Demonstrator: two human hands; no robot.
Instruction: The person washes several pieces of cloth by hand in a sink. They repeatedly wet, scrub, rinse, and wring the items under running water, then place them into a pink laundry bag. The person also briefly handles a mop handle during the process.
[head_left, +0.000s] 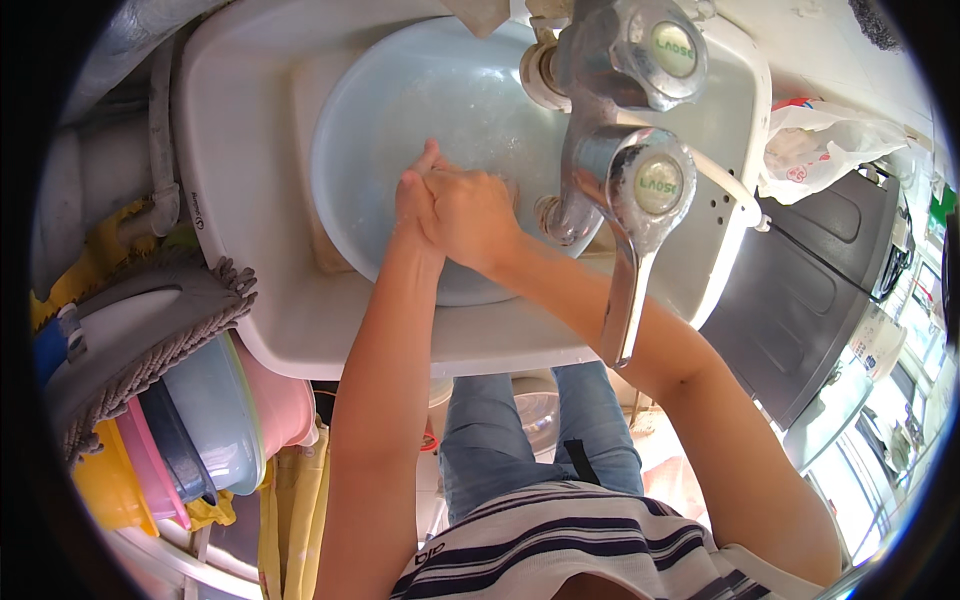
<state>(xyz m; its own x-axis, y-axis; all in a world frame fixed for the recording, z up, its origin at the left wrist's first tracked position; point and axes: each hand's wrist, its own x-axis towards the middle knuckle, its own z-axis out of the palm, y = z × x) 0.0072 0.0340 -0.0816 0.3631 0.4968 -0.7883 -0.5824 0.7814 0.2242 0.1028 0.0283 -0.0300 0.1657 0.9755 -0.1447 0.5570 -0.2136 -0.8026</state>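
Note:
My left hand (415, 201) and my right hand (474, 214) are pressed together over a light blue plastic basin (337, 172). The fingers of the right hand curl over the left hand, which is partly hidden, with one digit pointing up. No separate object shows between them. Clear water with glints of light appears to lie in the basin. It sits inside a white sink (247, 225), tilted or seen at an angle. A chrome two-handled tap (592, 142) overhangs the basin's right side, and its long lever (628, 307) passes above my right forearm.
Left of the sink are a grey chenille mop head (169, 322) and stacked plastic basins (214, 405). A white pipe (161, 135) runs beside it. To the right stand a dark grey panelled case (810, 277) and a white plastic bag (817, 146).

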